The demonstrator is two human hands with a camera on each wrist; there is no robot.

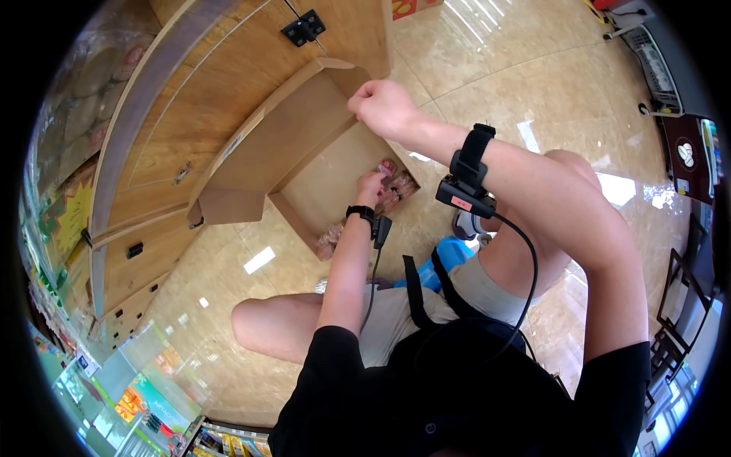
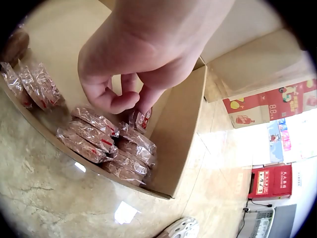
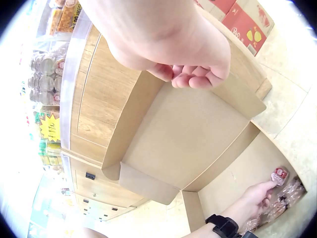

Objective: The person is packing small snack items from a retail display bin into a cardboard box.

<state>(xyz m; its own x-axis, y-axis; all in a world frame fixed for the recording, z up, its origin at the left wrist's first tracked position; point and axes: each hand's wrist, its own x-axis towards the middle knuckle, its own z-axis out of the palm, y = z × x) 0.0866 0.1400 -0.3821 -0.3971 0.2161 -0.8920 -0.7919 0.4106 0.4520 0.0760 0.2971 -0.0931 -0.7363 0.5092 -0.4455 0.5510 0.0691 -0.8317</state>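
My left hand (image 1: 370, 188) reaches down into a shallow open cardboard box (image 1: 324, 164) on the floor. Its thumb and fingers pinch a clear-wrapped snack packet (image 3: 280, 175) with a red and white label, close to the box's corner. Similar wrapped packets (image 2: 91, 134), brownish under clear film, stand in short rows along the near wall. In the head view my right hand (image 1: 384, 109) is raised over the far end of the box, near the lifted lid (image 3: 181, 131). Its fingers are curled in, and nothing shows in them.
Wooden cabinets (image 1: 152, 190) with black latches stand behind the lid. Packed goods (image 3: 47, 74) fill shelves above them. Red printed cartons (image 2: 272, 106) are past the box's far end. My bent legs and a shoe (image 2: 183, 228) are on the near side.
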